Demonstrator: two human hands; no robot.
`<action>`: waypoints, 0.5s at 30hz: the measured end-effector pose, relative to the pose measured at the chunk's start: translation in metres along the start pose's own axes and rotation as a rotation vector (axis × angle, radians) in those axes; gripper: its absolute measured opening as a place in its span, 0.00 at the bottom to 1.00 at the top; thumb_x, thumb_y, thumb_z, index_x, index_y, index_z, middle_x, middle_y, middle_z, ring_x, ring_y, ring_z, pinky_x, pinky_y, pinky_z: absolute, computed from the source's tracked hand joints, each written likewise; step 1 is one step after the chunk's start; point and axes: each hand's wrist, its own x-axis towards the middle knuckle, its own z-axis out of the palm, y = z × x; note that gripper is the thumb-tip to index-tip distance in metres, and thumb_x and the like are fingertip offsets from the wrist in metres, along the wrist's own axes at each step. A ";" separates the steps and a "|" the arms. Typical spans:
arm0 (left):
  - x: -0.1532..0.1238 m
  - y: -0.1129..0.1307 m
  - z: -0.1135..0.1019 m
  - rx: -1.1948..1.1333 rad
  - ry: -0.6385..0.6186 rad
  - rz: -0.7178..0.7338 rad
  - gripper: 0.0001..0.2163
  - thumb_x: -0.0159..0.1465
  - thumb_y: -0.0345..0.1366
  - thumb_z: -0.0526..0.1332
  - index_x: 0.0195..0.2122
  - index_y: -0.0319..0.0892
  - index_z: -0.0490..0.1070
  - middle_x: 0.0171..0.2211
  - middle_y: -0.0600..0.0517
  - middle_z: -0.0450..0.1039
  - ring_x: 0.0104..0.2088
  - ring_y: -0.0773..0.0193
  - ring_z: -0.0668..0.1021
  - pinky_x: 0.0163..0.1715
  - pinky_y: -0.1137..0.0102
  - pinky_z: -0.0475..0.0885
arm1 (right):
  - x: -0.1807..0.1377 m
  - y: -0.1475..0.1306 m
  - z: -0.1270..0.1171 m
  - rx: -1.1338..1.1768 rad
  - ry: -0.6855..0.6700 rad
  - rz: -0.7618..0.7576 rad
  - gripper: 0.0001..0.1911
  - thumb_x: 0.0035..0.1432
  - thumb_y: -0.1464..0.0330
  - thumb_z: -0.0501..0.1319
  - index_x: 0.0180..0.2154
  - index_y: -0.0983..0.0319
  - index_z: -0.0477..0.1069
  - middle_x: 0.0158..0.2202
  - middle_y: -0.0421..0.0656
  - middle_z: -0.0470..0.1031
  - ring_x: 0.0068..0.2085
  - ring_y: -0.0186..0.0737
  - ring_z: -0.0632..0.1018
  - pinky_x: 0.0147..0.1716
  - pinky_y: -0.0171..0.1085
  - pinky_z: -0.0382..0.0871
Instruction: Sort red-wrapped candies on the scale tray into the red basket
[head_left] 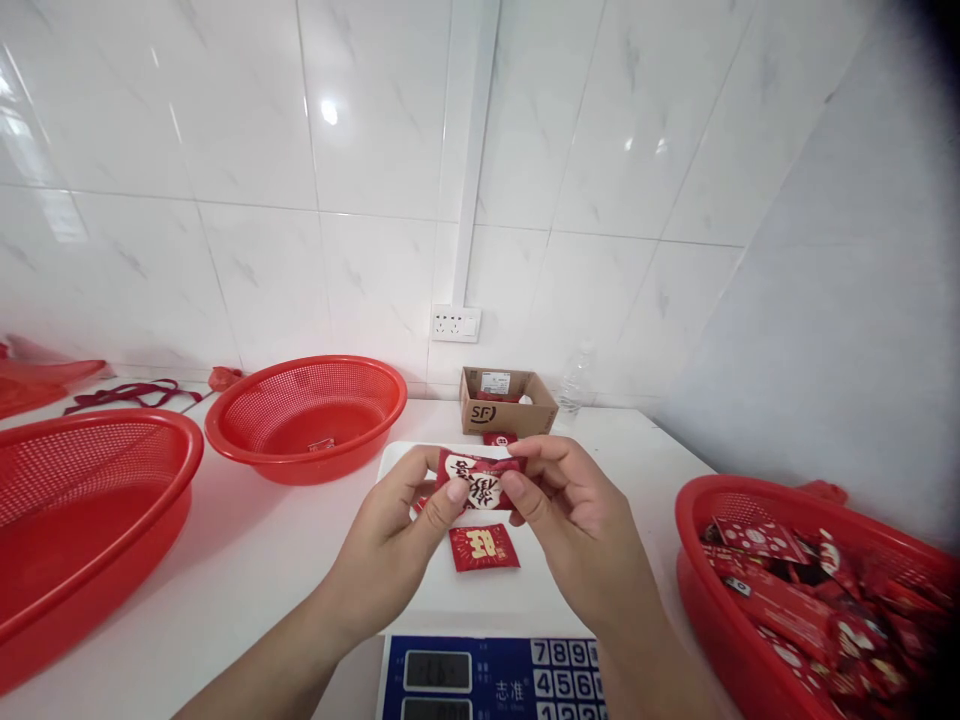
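Both hands pinch one small red snack packet (pixel 480 482) with a cream patch and dark lettering, held level above the white pan of a digital scale (pixel 420 612). My left hand (pixel 401 535) grips its left end between thumb and fingers. On the right end, my right hand (pixel 581 525) closes in the same way. Below them, another red packet (pixel 484 548) with gold lettering lies flat on the pan. A bit of red wrapper shows behind my left fingers, mostly hidden. Beyond the pan lies one more red packet (pixel 500 438).
A red basket (pixel 686 510) full of red packets stands at right. At left are a large red basket (pixel 172 470) and a red colander (pixel 375 450) with a small packet inside. A cardboard box (pixel 510 415) and a clear bottle (pixel 576 380) stand by the wall.
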 end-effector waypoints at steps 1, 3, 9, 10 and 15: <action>0.002 0.001 0.000 -0.010 -0.014 -0.012 0.10 0.69 0.43 0.55 0.38 0.43 0.68 0.35 0.51 0.73 0.36 0.63 0.74 0.38 0.69 0.70 | 0.000 -0.001 0.001 0.001 -0.001 0.022 0.07 0.61 0.62 0.60 0.38 0.57 0.68 0.30 0.38 0.76 0.31 0.36 0.76 0.30 0.35 0.72; 0.004 0.002 -0.001 -0.014 0.037 0.013 0.12 0.68 0.45 0.55 0.33 0.42 0.68 0.29 0.54 0.71 0.31 0.65 0.72 0.33 0.72 0.69 | -0.001 -0.004 0.002 -0.016 -0.028 0.091 0.07 0.60 0.62 0.60 0.35 0.58 0.67 0.30 0.38 0.75 0.30 0.36 0.76 0.29 0.35 0.70; 0.005 -0.002 -0.005 -0.076 0.149 0.038 0.13 0.65 0.45 0.60 0.30 0.42 0.68 0.25 0.56 0.70 0.26 0.69 0.70 0.28 0.74 0.68 | 0.000 -0.010 0.004 -0.153 -0.333 0.185 0.13 0.61 0.62 0.58 0.26 0.59 0.63 0.23 0.35 0.66 0.25 0.32 0.67 0.23 0.31 0.61; 0.005 -0.002 -0.004 -0.102 0.137 0.026 0.12 0.65 0.45 0.60 0.30 0.42 0.68 0.25 0.57 0.70 0.26 0.69 0.70 0.28 0.74 0.68 | 0.000 -0.011 0.004 -0.162 -0.345 0.181 0.15 0.62 0.62 0.57 0.24 0.59 0.60 0.22 0.34 0.63 0.24 0.32 0.65 0.22 0.31 0.59; 0.004 0.001 0.001 -0.200 -0.097 -0.022 0.08 0.66 0.42 0.61 0.38 0.42 0.69 0.33 0.53 0.71 0.33 0.66 0.72 0.36 0.70 0.70 | -0.003 -0.009 0.004 -0.108 -0.242 0.147 0.17 0.64 0.58 0.55 0.25 0.60 0.61 0.22 0.36 0.65 0.24 0.32 0.64 0.22 0.32 0.58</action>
